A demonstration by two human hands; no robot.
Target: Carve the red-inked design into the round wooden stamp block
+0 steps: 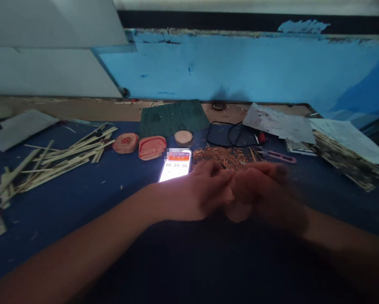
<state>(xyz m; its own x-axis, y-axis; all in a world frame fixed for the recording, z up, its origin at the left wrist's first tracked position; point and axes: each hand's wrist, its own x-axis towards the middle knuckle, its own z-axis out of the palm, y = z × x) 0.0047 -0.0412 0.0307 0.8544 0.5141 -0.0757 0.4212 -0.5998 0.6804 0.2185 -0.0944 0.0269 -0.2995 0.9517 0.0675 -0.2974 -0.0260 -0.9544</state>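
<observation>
The left hand (pixel 205 190) is bent over a pale round piece (pixel 238 212), its fingers curled and grasping it. The right hand (pixel 267 190) meets it from the other side, fingers bent but blurred; I cannot tell whether it grips the piece too or some tool. The round piece shows below the fingers, between both hands, over the middle of the blue table (pixel 107 185).

Just beyond the fingers lies a scatter of orange-brown shavings (pixel 223 156). A lit phone (pixel 176 166) lies just beside the left hand, its screen reading 00:09:06. Past the right hand is a cutter with a pinkish handle (pixel 280 157), and nearby, toward the far edge, a looped black cord (pixel 229 146).

Left of the shavings sit a plain pale disc (pixel 183 138) and two red-marked pieces, one squarish (pixel 152 147) and one rounder (pixel 125 143). Behind them a dark green sheet (pixel 173 118) reaches onto the brown strip along the far edge. Loose pale sticks (pixel 69 154) spread over the left side. Toward the far right corner lie a stained grey sheet (pixel 280 122), white paper (pixel 350 137) and a stack of darkened sticks (pixel 344 162).
</observation>
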